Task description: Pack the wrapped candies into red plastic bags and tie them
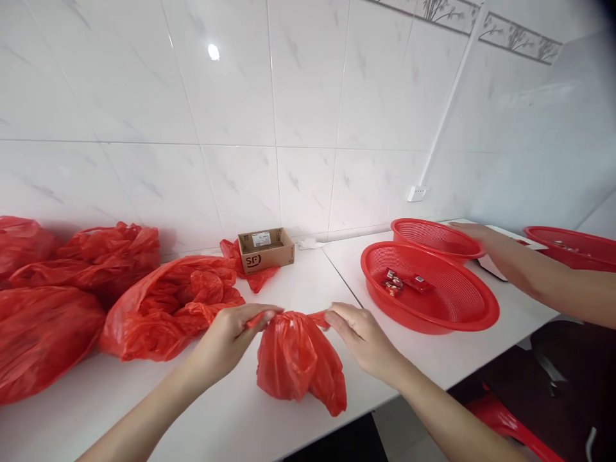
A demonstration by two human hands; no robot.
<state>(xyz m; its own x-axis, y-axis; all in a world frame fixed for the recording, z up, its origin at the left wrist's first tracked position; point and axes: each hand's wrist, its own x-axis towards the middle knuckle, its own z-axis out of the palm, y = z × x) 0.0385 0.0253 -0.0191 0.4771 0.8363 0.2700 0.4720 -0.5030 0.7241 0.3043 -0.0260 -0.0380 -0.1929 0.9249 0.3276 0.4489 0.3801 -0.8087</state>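
A red plastic bag [298, 362] hangs between my two hands just above the white table, its top gathered and twisted. My left hand [240, 333] is closed on one end of the bag's top. Opposite it, my right hand [359, 330] pinches the other end, drawn out to the right. What the bag holds is hidden by the plastic. Nearest to my left hand lies a larger crumpled red bag [173, 301]. A red plastic basket [428, 314] with a few small packets [393, 282] in it stands to the right of my right hand.
More red bags [43, 333] fill the table's left side. A small cardboard box [266, 253] stands near the tiled wall. Another person's arm [524, 260] reaches over a second red basket [436, 236]; a third basket [577, 247] is farther right. A red stool [514, 427] is below the table's edge.
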